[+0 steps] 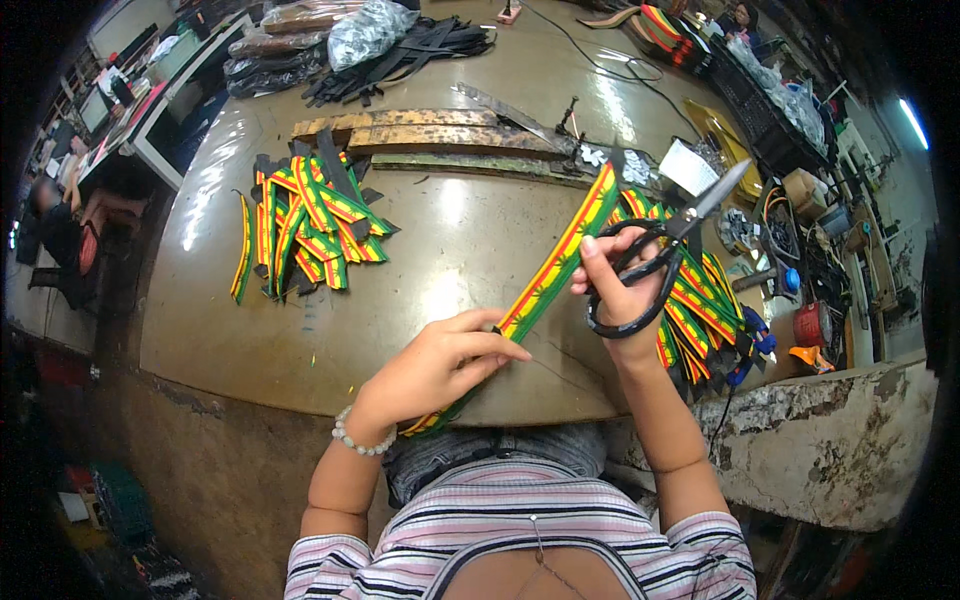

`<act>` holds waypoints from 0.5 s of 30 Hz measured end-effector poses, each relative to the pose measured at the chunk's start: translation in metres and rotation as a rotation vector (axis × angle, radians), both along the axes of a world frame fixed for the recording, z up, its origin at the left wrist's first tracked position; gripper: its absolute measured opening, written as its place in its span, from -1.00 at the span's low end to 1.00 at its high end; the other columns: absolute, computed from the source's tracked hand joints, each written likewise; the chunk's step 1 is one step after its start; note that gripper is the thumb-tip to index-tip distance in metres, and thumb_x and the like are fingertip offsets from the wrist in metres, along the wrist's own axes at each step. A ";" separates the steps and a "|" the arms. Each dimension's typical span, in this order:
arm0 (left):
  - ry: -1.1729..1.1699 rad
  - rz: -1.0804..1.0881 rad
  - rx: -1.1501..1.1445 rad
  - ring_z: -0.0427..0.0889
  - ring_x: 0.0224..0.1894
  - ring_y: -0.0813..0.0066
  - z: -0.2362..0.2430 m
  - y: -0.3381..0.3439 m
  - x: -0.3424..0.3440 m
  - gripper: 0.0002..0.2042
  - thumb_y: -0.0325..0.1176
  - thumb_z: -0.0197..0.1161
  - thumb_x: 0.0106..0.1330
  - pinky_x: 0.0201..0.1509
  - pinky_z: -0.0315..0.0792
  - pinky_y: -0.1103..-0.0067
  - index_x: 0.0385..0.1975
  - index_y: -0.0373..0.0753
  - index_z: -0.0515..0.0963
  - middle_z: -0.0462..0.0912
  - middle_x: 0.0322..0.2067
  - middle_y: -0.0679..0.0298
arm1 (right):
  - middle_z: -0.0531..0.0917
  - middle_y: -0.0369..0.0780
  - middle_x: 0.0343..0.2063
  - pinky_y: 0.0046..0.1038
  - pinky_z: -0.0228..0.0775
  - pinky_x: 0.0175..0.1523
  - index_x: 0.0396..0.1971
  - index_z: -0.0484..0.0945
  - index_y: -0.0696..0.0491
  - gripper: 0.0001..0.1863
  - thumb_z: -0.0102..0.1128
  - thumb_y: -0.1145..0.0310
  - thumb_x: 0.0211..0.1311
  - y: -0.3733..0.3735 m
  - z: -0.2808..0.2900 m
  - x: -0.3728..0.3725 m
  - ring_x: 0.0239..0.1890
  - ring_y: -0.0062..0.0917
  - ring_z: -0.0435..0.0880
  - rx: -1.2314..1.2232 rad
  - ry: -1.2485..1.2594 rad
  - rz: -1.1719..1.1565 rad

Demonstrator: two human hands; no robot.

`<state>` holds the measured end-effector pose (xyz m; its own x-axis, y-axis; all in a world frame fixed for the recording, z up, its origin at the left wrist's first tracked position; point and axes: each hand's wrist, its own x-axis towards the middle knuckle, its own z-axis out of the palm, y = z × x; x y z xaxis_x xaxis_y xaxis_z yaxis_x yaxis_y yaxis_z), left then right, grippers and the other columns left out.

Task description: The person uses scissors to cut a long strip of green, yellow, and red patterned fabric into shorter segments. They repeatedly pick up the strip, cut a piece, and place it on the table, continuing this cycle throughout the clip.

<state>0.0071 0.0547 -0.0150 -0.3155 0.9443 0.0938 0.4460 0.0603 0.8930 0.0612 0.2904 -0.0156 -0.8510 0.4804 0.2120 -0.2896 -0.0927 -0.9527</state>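
Note:
A striped strap (556,268) in green, yellow and red with a leaf pattern slants across in front of me. Its dark far end points up and away, and its near end runs under my left hand (425,368) towards the table edge. The fingers of that hand are closed over the strap. In my right hand (622,285) is a pair of black-handled scissors (705,200), blades pointing up and to the right. The thumb and fingertips of this hand also touch the strap's edge.
A pile of similar straps (310,225) lies on the table (470,215) at left, another pile (700,310) at right. Wooden bars (450,135) stretch across behind. Hot glue gun-like blue tool (760,335), white box (688,168) and black strips (410,60) lie around. A person (65,215) sits far left.

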 end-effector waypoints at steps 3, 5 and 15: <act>-0.075 0.059 0.058 0.65 -0.17 0.36 -0.002 0.007 -0.005 -0.63 -0.42 0.27 0.27 -0.18 0.55 0.51 0.08 -0.33 0.53 0.59 -0.11 0.10 | 0.58 -0.21 -0.43 -0.56 0.55 -0.40 -0.25 0.29 0.10 -0.76 0.21 0.45 0.30 0.001 -0.007 -0.003 -0.51 -0.58 0.63 0.005 0.060 0.045; -0.117 0.200 0.113 0.64 -0.32 0.60 0.011 0.006 -0.006 -0.67 -0.63 0.20 0.25 -0.30 0.53 0.65 0.02 -0.27 0.60 0.60 -0.10 0.21 | 0.60 -0.12 -0.25 -0.59 0.53 -0.36 -0.11 0.32 0.18 -0.68 0.17 0.29 0.36 -0.001 -0.016 0.001 -0.42 -0.57 0.64 0.030 0.023 0.129; -0.295 0.420 0.140 0.34 -0.45 0.81 0.052 -0.021 -0.017 -0.42 -0.60 0.41 0.07 -0.44 0.28 0.78 0.17 -0.33 0.45 0.47 0.06 0.26 | 0.57 -0.06 -0.14 -0.29 0.38 0.08 0.01 0.35 0.16 -0.21 0.45 -0.04 -0.12 -0.037 -0.035 0.098 -0.05 -0.24 0.58 0.358 -0.463 0.799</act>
